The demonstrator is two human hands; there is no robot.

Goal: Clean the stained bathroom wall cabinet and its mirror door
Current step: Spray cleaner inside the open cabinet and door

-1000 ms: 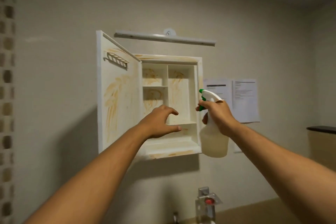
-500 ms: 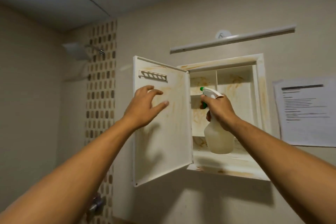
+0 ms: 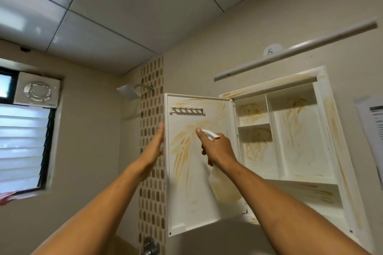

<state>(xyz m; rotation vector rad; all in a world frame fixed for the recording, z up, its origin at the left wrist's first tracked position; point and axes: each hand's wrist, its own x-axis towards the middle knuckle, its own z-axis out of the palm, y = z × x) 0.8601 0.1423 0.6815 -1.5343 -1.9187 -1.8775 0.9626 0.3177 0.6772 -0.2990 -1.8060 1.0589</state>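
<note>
The white wall cabinet (image 3: 323,130) hangs open, its shelves and back smeared with orange-brown stains. Its door (image 3: 190,198) swings out to the left, showing a stained inner face with a small rack near the top; the mirror side is hidden. My left hand (image 3: 154,147) holds the door's free left edge, fingers behind it. My right hand (image 3: 217,147) grips a translucent spray bottle (image 3: 224,188) by its white trigger head, the nozzle aimed at the door's inner face.
A white light bar (image 3: 290,51) runs above the cabinet. Papers (image 3: 373,130) are stuck to the wall at right. A shower head (image 3: 129,91) and mosaic tile strip (image 3: 151,130) lie left of the door, with a tap (image 3: 150,245) below. A louvre window (image 3: 22,145) is far left.
The view swung up and left. My left hand moved from the door's inner face to its left edge. My right hand carried the bottle from the cabinet opening to in front of the door.
</note>
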